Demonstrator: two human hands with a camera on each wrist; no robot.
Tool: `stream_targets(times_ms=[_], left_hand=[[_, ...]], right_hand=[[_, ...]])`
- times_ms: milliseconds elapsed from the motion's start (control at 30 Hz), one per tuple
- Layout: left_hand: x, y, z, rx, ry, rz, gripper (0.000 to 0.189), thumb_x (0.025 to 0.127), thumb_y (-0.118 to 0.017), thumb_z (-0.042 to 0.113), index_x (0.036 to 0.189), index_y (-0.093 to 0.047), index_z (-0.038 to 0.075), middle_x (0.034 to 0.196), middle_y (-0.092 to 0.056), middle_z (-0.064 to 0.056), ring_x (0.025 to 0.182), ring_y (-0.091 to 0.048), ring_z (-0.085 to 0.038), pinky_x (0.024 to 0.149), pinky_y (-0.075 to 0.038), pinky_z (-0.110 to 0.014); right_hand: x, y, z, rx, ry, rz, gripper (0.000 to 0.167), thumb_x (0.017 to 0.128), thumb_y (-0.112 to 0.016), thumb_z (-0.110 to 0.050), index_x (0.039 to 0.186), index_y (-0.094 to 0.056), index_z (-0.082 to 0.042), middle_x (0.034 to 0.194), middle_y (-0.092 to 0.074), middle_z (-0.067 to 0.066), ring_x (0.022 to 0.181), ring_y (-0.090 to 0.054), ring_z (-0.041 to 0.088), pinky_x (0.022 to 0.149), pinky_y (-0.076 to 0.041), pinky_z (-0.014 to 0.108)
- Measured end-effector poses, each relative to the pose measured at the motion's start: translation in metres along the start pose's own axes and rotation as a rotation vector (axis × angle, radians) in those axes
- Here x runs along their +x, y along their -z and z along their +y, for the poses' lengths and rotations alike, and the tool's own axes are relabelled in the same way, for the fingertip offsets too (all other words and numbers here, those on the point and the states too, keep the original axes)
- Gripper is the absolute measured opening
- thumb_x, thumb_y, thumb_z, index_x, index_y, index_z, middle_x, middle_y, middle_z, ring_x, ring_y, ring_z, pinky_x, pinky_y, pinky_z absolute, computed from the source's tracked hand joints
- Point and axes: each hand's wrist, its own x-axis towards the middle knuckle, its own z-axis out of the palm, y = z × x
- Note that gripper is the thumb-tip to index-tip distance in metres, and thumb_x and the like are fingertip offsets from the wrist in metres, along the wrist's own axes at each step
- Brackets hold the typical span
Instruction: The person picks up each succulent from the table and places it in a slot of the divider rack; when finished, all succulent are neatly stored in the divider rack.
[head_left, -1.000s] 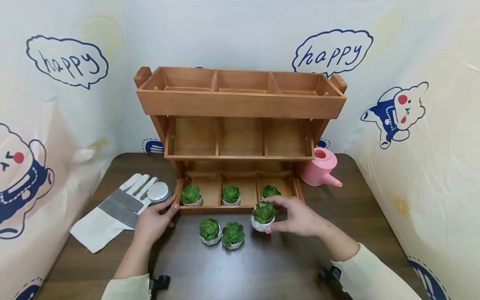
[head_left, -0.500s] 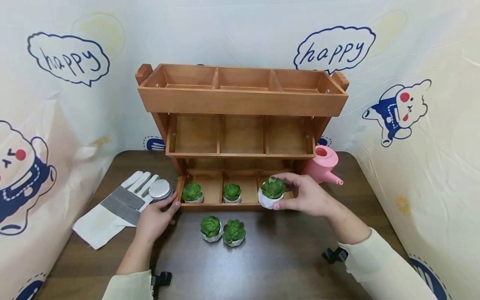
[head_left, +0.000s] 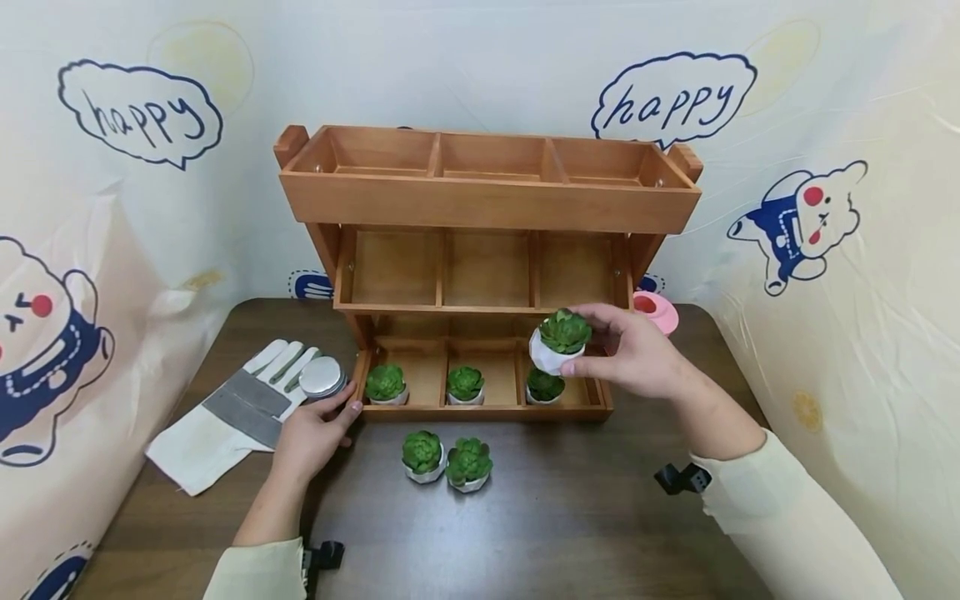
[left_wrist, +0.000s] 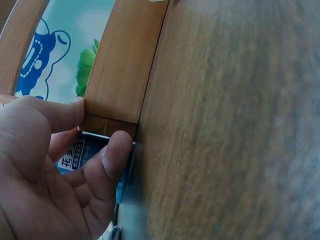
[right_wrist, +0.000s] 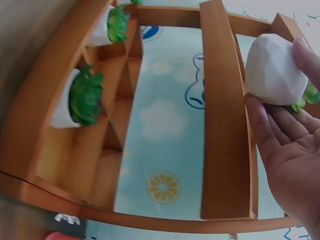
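Observation:
My right hand (head_left: pixel 637 350) pinches a small potted succulent (head_left: pixel 564 332) between thumb and fingers, in front of the middle tier's right side. Its white faceted pot (right_wrist: pixel 275 70) is tilted in the right wrist view. The wooden three-tier shelf (head_left: pixel 487 206) stands at the back. In its bottom tier sit a left succulent (head_left: pixel 386 383), a middle succulent (head_left: pixel 466 384) and a right succulent (head_left: pixel 545 387), one per compartment. My left hand (head_left: pixel 311 437) grips the bottom tier's left front corner (left_wrist: pixel 112 112). Two more succulents, one left (head_left: pixel 422 454) and one right (head_left: pixel 468 463), stand on the table.
A white and grey glove (head_left: pixel 240 408) lies at the left, with a round silver-lidded tin (head_left: pixel 321 377) by its fingertips. A pink watering can (head_left: pixel 660 312) stands behind my right hand, partly hidden. A printed cloth (head_left: pixel 480 67) hangs behind the dark table (head_left: pixel 480 550).
My right hand has lifted the succulent from in front of the bottom tier, up and to the right, to the middle tier's height. The left hand keeps its place.

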Motion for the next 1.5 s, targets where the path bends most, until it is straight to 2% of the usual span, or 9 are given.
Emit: stream_targets(times_ms=[100, 267, 467, 700, 767, 1033, 1500], left_hand=[[0.0, 0.0, 0.0, 0.003, 0.003, 0.0, 0.059, 0.099, -0.064, 0.058, 0.15, -0.057, 0.031, 0.071, -0.073, -0.001, 0.066, -0.07, -0.016, 0.069, -0.042, -0.037], [0.0, 0.0, -0.001, 0.0, -0.005, 0.001, 0.056, 0.1, -0.065, 0.054, 0.15, -0.057, 0.03, 0.07, -0.073, -0.001, 0.065, -0.07, -0.016, 0.069, -0.043, -0.037], [0.0, -0.001, -0.001, 0.002, -0.016, 0.017, 0.055, 0.1, -0.065, 0.054, 0.149, -0.058, 0.03, 0.068, -0.072, -0.001, 0.064, -0.071, -0.016, 0.07, -0.043, -0.036], [0.0, -0.001, -0.001, -0.013, -0.012, 0.019, 0.057, 0.099, -0.064, 0.057, 0.149, -0.058, 0.03, 0.072, -0.073, 0.0, 0.064, -0.071, -0.016, 0.069, -0.043, -0.036], [0.0, 0.0, -0.002, -0.012, -0.015, 0.017, 0.057, 0.099, -0.064, 0.057, 0.149, -0.058, 0.03, 0.072, -0.073, 0.0, 0.065, -0.071, -0.016, 0.069, -0.044, -0.036], [0.0, -0.001, -0.002, -0.001, -0.02, 0.013, 0.058, 0.099, -0.064, 0.058, 0.149, -0.058, 0.031, 0.072, -0.074, 0.0, 0.064, -0.071, -0.015, 0.071, -0.044, -0.037], [0.002, 0.0, -0.002, -0.004, -0.009, 0.006, 0.057, 0.099, -0.064, 0.056, 0.149, -0.057, 0.03, 0.073, -0.073, 0.0, 0.065, -0.071, -0.016, 0.069, -0.043, -0.037]], right_hand=[[0.007, 0.007, -0.002, -0.03, -0.006, 0.032, 0.062, 0.081, -0.092, -0.023, 0.135, -0.065, -0.011, 0.114, -0.073, -0.001, 0.097, -0.07, 0.018, 0.08, -0.059, 0.037], [0.018, 0.017, -0.006, -0.063, -0.075, 0.106, 0.059, 0.081, -0.092, -0.026, 0.133, -0.066, -0.013, 0.11, -0.074, 0.001, 0.096, -0.07, 0.017, 0.082, -0.056, 0.03], [0.03, 0.025, -0.008, -0.025, -0.113, 0.13, 0.063, 0.082, -0.091, -0.026, 0.135, -0.063, -0.007, 0.113, -0.074, 0.007, 0.1, -0.07, 0.02, 0.086, -0.053, 0.025], [0.041, 0.034, -0.001, -0.072, -0.132, 0.168, 0.066, 0.082, -0.091, -0.03, 0.137, -0.062, -0.007, 0.12, -0.071, 0.008, 0.108, -0.069, 0.024, 0.098, -0.052, 0.047], [0.043, 0.034, 0.001, -0.09, -0.146, 0.18, 0.068, 0.082, -0.091, -0.032, 0.138, -0.062, -0.007, 0.123, -0.07, 0.009, 0.109, -0.068, 0.026, 0.099, -0.052, 0.049], [0.052, 0.029, 0.011, -0.116, -0.204, 0.169, 0.073, 0.081, -0.09, -0.036, 0.14, -0.058, -0.008, 0.126, -0.067, 0.01, 0.111, -0.066, 0.027, 0.099, -0.052, 0.049], [0.058, 0.024, 0.013, -0.18, -0.233, 0.114, 0.08, 0.083, -0.088, -0.04, 0.146, -0.052, -0.008, 0.138, -0.062, 0.012, 0.122, -0.061, 0.03, 0.105, -0.047, 0.051]])
